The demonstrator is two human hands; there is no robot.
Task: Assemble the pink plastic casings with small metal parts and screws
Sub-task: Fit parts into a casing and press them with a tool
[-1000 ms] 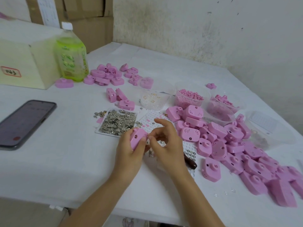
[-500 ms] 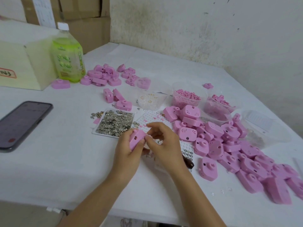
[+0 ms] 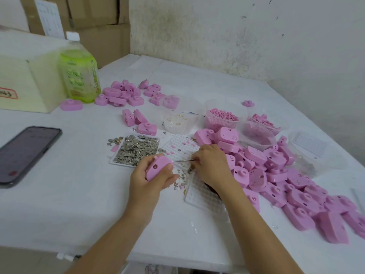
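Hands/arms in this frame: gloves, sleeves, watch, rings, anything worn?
Nothing worn. The left hand and right hand are bare, no gloves or rings visible. The left forearm and right forearm are bare down to the frame edge: no sleeves, watch or wristband.

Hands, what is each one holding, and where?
The left hand grips a pink casing round its edges. The right hand pinches a thin metal tool at its right end.

Has drawn the right hand (image 3: 213,165) off the pink casing (image 3: 158,168), rightward beside the dimpled tray (image 3: 178,144); now pinches a thin metal rod (image 3: 182,160) reaching to the casing's edge. Has turned the casing in the left hand (image 3: 147,182), holed face upward
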